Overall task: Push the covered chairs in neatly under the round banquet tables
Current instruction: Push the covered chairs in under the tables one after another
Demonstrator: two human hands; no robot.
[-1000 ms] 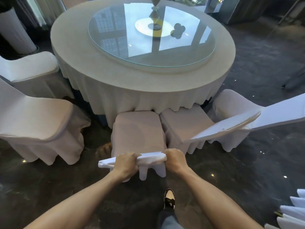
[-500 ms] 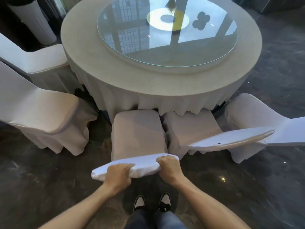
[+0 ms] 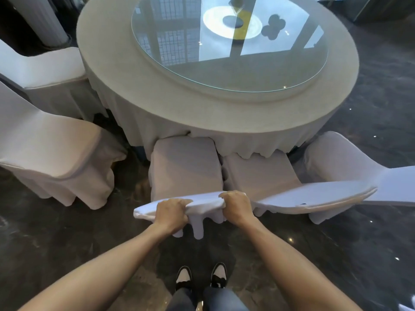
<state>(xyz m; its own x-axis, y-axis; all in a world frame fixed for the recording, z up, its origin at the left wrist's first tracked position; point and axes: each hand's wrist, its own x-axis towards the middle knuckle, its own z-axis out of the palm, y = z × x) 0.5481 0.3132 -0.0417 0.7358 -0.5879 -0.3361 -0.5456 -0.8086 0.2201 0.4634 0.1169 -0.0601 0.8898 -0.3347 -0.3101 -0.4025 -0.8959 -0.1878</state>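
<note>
A white-covered chair (image 3: 186, 167) stands straight in front of me, its seat front touching the hanging cloth of the round banquet table (image 3: 170, 104). My left hand (image 3: 171, 213) and my right hand (image 3: 235, 206) both grip the top of its backrest. A second covered chair (image 3: 260, 173) sits close on its right, seat front under the cloth. A third chair (image 3: 332, 153) stands further right, turned at an angle. Two more covered chairs, one nearer (image 3: 56, 149) and one behind it (image 3: 45, 70), stand at the left, off from the table.
A glass turntable (image 3: 229, 46) lies on the tabletop. The floor is dark polished stone. My two shoes (image 3: 201, 277) stand just behind the chair. A white column (image 3: 45, 21) rises at the back left.
The chair I hold has slid forward until its seat front meets the tablecloth. I have stepped closer, with both feet now side by side. Both hands stay on the backrest.
</note>
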